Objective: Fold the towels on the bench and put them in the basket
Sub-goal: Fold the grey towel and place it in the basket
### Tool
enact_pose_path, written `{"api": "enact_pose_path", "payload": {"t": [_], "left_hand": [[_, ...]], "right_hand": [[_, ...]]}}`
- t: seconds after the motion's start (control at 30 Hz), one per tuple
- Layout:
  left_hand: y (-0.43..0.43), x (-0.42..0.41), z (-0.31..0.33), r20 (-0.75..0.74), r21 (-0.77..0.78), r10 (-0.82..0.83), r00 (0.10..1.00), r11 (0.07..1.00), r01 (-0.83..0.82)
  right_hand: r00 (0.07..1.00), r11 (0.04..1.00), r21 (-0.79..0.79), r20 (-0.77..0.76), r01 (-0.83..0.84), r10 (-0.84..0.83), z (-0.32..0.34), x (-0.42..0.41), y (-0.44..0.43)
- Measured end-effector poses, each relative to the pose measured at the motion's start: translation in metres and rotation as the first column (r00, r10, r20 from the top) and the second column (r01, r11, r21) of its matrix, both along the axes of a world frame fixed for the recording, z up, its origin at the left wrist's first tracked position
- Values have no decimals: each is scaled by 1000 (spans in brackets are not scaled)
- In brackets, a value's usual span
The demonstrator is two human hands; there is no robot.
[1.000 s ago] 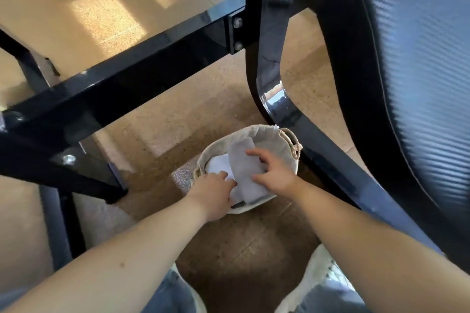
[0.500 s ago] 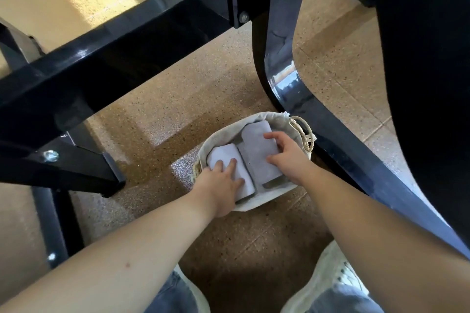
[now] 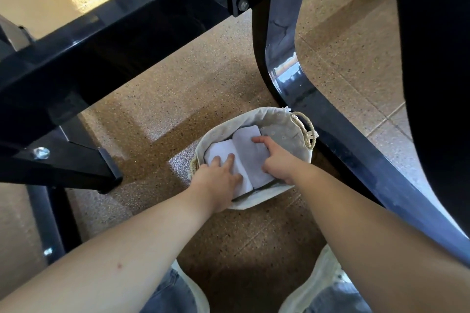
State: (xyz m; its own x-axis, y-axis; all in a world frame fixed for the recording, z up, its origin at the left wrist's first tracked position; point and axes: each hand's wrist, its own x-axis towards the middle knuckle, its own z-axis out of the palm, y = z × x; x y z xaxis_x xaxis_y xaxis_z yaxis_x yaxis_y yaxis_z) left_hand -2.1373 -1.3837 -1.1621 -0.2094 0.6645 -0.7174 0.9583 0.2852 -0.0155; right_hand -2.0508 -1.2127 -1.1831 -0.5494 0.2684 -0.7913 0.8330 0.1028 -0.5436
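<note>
White towel [image 3: 220, 152], greyish towel [image 3: 250, 155], cream basket [image 3: 277, 117], speckled tan floor [image 3: 178, 99]

I see both bare forearms reaching forward and down, converging: my left hand [image 3: 216, 183] lies palm-down with fingers extended flat, and my right hand [image 3: 277, 160] is curled, thumb and index finger spread apart.

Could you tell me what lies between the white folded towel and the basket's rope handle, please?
In the head view, the grey folded towel lies there beside the white towel, with the right hand on it; then bare basket lining up to the rope handle.
</note>
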Motion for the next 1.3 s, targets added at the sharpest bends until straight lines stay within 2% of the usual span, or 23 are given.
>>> {"api": "enact_pose_path", "payload": {"t": [0.1,0.17,0.23,0.3,0.4,0.47,0.63,0.73,0.83,1.07,1.17,1.3], "left_hand": [[1,-1,1,-1,2,-9,1000,1000,9],[0,-1,0,-3,11,-11,1000,1000,11],[0,-1,-2,-12,25,-11,1000,1000,11],[0,-1,-4,-20,31,-13,1000,999,13],[1,0,-5,-17,37,3,1000,999,-2],[3,0,-7,-15,34,18,1000,999,-17],[8,0,-16,-27,11,20,999,1000,-20],[11,2,-14,-46,6,8,999,1000,-8],[16,2,-17,-33,-4,69,997,998,-69],[26,5,-16,-9,-27,192,981,981,-192],[29,5,-9,-10,-35,189,982,981,-189],[30,5,-1,6,-46,174,985,984,-174]], "right_hand": [[976,936,288,-17,-202,216,0,1,-4],[927,822,460,7,-336,375,-1,5,-8],[838,678,581,14,-450,545,-2,12,-14],[751,571,617,51,-542,658,-5,17,-20],[714,520,587,150,-621,683,-8,15,-26],[701,507,563,193,-652,687,-6,10,-28],[726,556,508,232,-658,648,-5,3,-32],[694,512,515,262,-688,670,-2,1,-34],[640,438,531,286,-725,713,1,2,-34],[712,552,487,240,-677,660,-4,-3,-33],[718,558,486,248,-673,651,-6,-4,-32],[676,526,458,269,-716,686,2,-5,-29]]}}
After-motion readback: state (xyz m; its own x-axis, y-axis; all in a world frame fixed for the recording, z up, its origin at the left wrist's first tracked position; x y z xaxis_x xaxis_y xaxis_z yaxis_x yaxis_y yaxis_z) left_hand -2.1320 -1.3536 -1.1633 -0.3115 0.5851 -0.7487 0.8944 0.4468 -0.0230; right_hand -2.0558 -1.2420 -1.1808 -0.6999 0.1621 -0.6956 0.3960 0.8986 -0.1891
